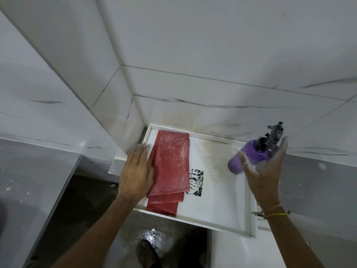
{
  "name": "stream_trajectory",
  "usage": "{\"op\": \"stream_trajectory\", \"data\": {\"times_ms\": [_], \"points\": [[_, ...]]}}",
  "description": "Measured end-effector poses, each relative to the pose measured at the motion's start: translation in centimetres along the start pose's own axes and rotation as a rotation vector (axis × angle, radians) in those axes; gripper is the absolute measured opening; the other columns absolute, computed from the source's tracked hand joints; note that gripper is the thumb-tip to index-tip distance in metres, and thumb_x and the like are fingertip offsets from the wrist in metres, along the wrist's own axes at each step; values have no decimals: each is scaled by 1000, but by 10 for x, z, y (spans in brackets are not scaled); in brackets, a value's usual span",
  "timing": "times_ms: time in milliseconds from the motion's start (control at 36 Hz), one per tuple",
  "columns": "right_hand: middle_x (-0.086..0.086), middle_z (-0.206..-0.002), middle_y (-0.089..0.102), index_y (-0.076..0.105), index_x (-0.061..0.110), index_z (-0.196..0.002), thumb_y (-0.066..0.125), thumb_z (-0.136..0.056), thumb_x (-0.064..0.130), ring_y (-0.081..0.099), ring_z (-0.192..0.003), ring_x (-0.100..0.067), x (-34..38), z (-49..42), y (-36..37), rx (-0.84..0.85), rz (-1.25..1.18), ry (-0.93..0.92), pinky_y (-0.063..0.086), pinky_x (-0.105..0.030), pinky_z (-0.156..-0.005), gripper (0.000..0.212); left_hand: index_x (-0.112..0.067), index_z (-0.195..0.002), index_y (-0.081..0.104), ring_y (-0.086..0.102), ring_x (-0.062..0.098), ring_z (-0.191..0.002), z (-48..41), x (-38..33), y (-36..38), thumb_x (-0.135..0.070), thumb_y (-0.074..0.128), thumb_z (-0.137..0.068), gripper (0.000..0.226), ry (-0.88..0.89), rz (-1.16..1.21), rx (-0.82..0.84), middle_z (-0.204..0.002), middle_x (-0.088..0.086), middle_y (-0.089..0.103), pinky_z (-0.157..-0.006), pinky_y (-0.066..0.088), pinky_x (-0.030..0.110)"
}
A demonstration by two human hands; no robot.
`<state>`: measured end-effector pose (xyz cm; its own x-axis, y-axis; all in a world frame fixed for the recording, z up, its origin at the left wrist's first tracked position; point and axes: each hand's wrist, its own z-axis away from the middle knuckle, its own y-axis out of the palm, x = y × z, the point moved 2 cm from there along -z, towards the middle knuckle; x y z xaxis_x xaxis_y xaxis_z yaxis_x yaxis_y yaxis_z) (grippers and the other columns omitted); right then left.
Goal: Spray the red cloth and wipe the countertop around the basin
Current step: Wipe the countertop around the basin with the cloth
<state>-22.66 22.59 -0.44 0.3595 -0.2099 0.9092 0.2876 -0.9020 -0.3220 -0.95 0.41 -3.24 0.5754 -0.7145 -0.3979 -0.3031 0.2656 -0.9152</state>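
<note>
A shoe (146, 252) stands on the wet floor below the white basin (216, 198). The left hand (136, 174) lies flat and open on the basin's left rim, touching the folded red cloth (171, 167) inside. The right hand (264, 171), fingers spread and loose, reaches the purple spray bottle (249, 156) over the basin's right side; I cannot tell if it grips.

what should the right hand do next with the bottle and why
Probably close the right hand round the purple bottle and turn its nozzle toward the red cloth. The hand is open beside the bottle, fingers spread and not clearly gripping, while the cloth lies folded flat in the basin with the left hand resting on its edge, ready for spraying.
</note>
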Motion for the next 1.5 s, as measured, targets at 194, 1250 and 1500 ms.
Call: {"op": "stream_trajectory", "data": {"times_ms": [194,1250,1500], "points": [[-20,-124,47,25,2,-142,59,-81,51,49,-109,-26,19,53,-4,-235,111,-1,43,-43,-98,85,-5,-128,46,47,30,-120,-22,-34,6,-34,44,-94,44,-276,69,62,-128,16,53,-101,42,45],[14,-97,72,62,51,-101,76,-61,63,68,-99,-14,118,60,102,1117,-477,396,57,-26,-74,44,-9,-113,64,69,10,-93,55,-54,-136,-2,73,-77,37,-175,1091,127,-100,3,72,-80,57,23],[4,-96,77,70,37,-95,76,-63,57,73,-90,-20,194,108,173,1069,-492,405,60,-29,-68,39,-23,-102,69,72,17,-88,98,27,-188,-34,76,-77,29,-333,1016,-285,-98,0,75,-70,60,32]]}}
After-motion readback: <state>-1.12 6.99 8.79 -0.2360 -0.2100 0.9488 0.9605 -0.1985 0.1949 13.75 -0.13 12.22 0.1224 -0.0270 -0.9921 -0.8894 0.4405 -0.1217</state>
